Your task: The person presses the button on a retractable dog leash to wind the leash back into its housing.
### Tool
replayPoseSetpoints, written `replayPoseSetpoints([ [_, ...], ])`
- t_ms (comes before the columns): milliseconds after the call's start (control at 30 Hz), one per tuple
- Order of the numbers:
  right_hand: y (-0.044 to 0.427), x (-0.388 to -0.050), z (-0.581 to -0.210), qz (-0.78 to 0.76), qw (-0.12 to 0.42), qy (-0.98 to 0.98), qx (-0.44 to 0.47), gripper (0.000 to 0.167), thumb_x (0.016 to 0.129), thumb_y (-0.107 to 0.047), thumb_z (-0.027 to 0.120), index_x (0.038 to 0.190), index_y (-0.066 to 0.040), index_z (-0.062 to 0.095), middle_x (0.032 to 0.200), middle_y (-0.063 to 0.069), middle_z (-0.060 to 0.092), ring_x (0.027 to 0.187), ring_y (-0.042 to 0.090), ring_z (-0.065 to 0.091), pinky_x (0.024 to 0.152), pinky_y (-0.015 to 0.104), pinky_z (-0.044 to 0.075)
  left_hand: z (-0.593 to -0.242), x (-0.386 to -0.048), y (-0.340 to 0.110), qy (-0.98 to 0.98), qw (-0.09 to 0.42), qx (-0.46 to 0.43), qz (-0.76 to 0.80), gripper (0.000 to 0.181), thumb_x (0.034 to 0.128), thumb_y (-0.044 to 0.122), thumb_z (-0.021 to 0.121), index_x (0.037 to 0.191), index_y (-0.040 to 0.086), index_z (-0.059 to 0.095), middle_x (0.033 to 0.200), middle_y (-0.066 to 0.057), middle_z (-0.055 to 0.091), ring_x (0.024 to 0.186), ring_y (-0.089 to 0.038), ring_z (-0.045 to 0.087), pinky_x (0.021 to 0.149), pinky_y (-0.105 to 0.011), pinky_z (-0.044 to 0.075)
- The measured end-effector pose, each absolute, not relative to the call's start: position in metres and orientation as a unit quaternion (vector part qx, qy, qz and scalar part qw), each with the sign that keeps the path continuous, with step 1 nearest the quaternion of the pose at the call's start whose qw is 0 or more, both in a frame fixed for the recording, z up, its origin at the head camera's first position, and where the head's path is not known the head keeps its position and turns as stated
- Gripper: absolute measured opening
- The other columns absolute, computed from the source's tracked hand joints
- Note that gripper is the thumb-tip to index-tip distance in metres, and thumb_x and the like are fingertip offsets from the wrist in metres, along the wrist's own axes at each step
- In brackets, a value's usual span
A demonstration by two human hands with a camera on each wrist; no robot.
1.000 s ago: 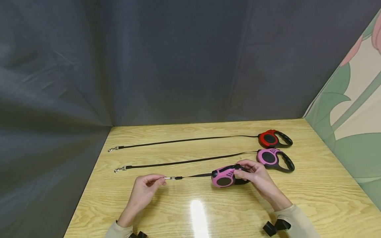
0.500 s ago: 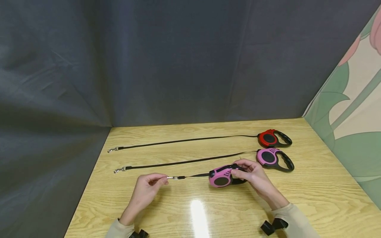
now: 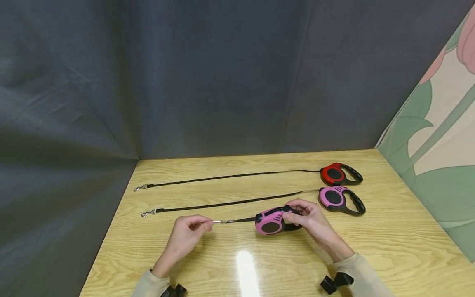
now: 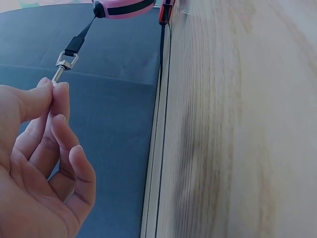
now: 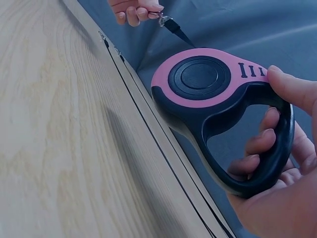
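Observation:
My right hand (image 3: 309, 218) grips the black handle of a pink retractable dog leash (image 3: 269, 222), its fingers curled through the loop in the right wrist view. Between thumb and fingertips, my left hand (image 3: 188, 235) pinches the metal snap hook (image 4: 61, 68) at the end of that leash's strap. A short piece of black strap (image 3: 245, 220) runs fairly straight from hook to casing. Both hands hold the leash above the table. Most of the hook is hidden by the left fingertips.
Behind, a second pink leash (image 3: 332, 197) and a red leash (image 3: 332, 174) lie on the wooden table (image 3: 297, 268), straps stretched leftward. Their snap hooks (image 3: 148, 213) lie near the left side. A dark curtain (image 3: 222, 82) borders the table at the back and left.
The right hand has moved left with the pink leash, and the left hand has shifted slightly right with the hook. The strap between them is shorter. The other two leashes lie still.

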State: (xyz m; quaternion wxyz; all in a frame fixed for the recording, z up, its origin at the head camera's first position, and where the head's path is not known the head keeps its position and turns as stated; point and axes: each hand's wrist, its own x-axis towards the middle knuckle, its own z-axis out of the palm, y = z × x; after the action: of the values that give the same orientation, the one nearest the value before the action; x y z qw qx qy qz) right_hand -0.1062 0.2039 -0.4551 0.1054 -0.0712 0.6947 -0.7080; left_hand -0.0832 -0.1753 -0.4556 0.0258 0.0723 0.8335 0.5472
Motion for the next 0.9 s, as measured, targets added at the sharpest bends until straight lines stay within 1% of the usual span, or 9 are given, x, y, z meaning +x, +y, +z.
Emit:
replayPoseSetpoints([
  [167, 0.201, -0.107, -0.455, -0.709, 0.105, 0.694, -0.077, 0.022, 0.094, -0.003, 0.078, 0.106, -0.021, 0.076, 0.093, -0.009, 0.074, 0.08, 0.006, 0.069, 0.07, 0.021, 0.053, -0.456, -0.085, -0.174, 0.834, 0.021, 0.077, 0.547, 0.015, 0.098, 0.016, 0.078, 0.1, 0.002, 0.082, 0.086, -0.01, 0.08, 0.074, -0.025, 0.072, 0.069, -0.022, 0.053],
  [333, 0.198, -0.107, -0.454, -0.713, 0.106, 0.688, -0.078, 0.025, 0.094, -0.002, 0.078, 0.104, -0.025, 0.076, 0.092, -0.011, 0.074, 0.079, 0.004, 0.068, 0.069, 0.02, 0.053, -0.454, -0.085, -0.172, 0.835, 0.027, 0.078, 0.543, 0.015, 0.0986, 0.017, 0.077, 0.1, 0.003, 0.083, 0.087, -0.013, 0.08, 0.074, -0.026, 0.072, 0.067, -0.021, 0.052],
  [733, 0.191, -0.11, -0.457, -0.708, 0.104, 0.693, -0.091, 0.028, 0.093, 0.0, 0.076, 0.103, -0.027, 0.076, 0.09, -0.013, 0.075, 0.078, 0.003, 0.066, 0.069, 0.019, 0.052, -0.456, -0.088, -0.165, 0.836, 0.03, 0.089, 0.54, 0.012, 0.0978, 0.014, 0.077, 0.099, 0.003, 0.083, 0.086, -0.008, 0.08, 0.073, -0.028, 0.071, 0.066, -0.021, 0.052],
  [900, 0.188, -0.111, -0.457, -0.703, 0.104, 0.698, -0.091, 0.025, 0.094, -0.001, 0.077, 0.103, -0.025, 0.076, 0.091, -0.012, 0.074, 0.08, 0.003, 0.065, 0.07, 0.02, 0.052, -0.456, -0.089, -0.163, 0.836, 0.03, 0.097, 0.539, 0.012, 0.0974, 0.012, 0.077, 0.1, 0.002, 0.082, 0.086, -0.009, 0.08, 0.072, -0.029, 0.07, 0.064, -0.02, 0.052],
])
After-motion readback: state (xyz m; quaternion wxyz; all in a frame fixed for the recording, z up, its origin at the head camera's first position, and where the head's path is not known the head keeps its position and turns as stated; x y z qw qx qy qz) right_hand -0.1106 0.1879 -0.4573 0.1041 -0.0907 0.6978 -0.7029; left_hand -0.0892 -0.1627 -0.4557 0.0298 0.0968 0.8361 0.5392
